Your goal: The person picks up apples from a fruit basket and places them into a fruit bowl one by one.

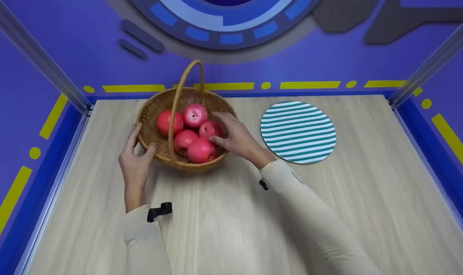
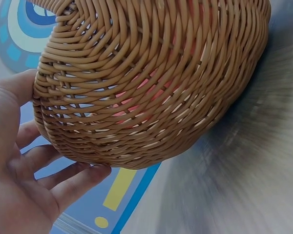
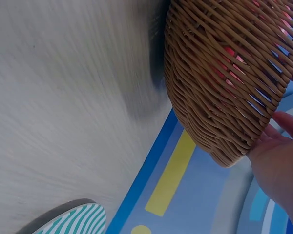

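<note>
A brown wicker basket (image 1: 158, 107) with a tall arched handle stands at the back left of the table, holding several red apples (image 1: 195, 115). My left hand (image 1: 135, 164) holds its left rim, thumb over the edge and fingers along the outside, as the left wrist view shows around the basket wall (image 2: 136, 87). Over the right rim reaches my right hand (image 1: 241, 139), thumb and fingers spread beside the rightmost apple (image 1: 210, 129). In the right wrist view the basket wall (image 3: 219, 92) hides most of its fingertips, and a firm hold on the apple does not show.
Right of the basket lies a round mat (image 1: 298, 131) with green and white stripes. A blue printed panel (image 1: 246, 68) stands behind the wood-grain table (image 1: 223, 229), and similar panels flank both sides. The basket's handle (image 1: 178, 91) arches above the apples.
</note>
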### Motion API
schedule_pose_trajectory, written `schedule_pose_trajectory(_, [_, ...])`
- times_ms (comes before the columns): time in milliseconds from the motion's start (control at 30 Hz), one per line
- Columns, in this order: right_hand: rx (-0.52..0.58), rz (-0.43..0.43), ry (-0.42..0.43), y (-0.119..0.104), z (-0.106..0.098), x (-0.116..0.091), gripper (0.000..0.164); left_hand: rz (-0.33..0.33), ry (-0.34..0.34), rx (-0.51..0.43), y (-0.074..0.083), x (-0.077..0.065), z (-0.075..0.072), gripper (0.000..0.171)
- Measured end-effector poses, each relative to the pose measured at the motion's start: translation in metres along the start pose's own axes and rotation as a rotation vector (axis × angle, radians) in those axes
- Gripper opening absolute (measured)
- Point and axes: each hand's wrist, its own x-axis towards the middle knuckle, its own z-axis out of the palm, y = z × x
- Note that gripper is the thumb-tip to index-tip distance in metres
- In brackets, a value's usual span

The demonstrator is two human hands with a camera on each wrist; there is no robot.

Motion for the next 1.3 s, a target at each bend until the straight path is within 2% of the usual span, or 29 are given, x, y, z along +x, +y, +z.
schedule_pose_trajectory(100, [-0.016,0.001,-0.017,0.000,0.000,0.001,0.070,-0.012,-0.010,-0.013,0.016,-0.005,0.000,0.064])
schedule_pose_trajectory(233, [-0.031,0.000,-0.042,0.000,0.000,0.003,0.066,-0.007,-0.021,-0.036,0.023,-0.007,-0.001,0.064])
schedule_pose_trajectory(333, [-0.046,0.010,-0.071,0.000,-0.001,0.005,0.063,0.011,-0.023,-0.053,0.014,-0.004,0.000,0.064])
schedule_pose_trajectory(400, [-0.066,0.029,-0.097,-0.001,-0.001,0.006,0.061,0.023,-0.026,-0.059,0.015,-0.005,0.000,0.064])
schedule_pose_trajectory(500, [-0.106,0.051,-0.133,0.000,-0.002,0.007,0.060,0.042,-0.027,-0.045,0.009,-0.002,0.001,0.065])
schedule_pose_trajectory(667, [-0.160,0.058,-0.179,0.002,-0.001,0.010,0.061,0.071,-0.031,-0.040,0.006,-0.002,0.002,0.068])
schedule_pose_trajectory(900, [-0.199,0.065,-0.225,0.005,-0.002,0.014,0.067,0.109,-0.034,-0.013,0.007,-0.003,0.003,0.068])
schedule_pose_trajectory(1100, [-0.237,0.068,-0.249,0.005,-0.001,0.019,0.066,0.110,-0.029,0.003,0.007,-0.004,0.004,0.069])
schedule_pose_trajectory(1200, [-0.254,0.067,-0.261,0.006,0.000,0.022,0.067,0.113,-0.025,0.004,0.012,-0.005,0.005,0.068])
schedule_pose_trajectory(1300, [-0.274,0.071,-0.269,0.006,0.000,0.023,0.069,0.109,-0.028,0.006,0.023,-0.008,0.005,0.066])
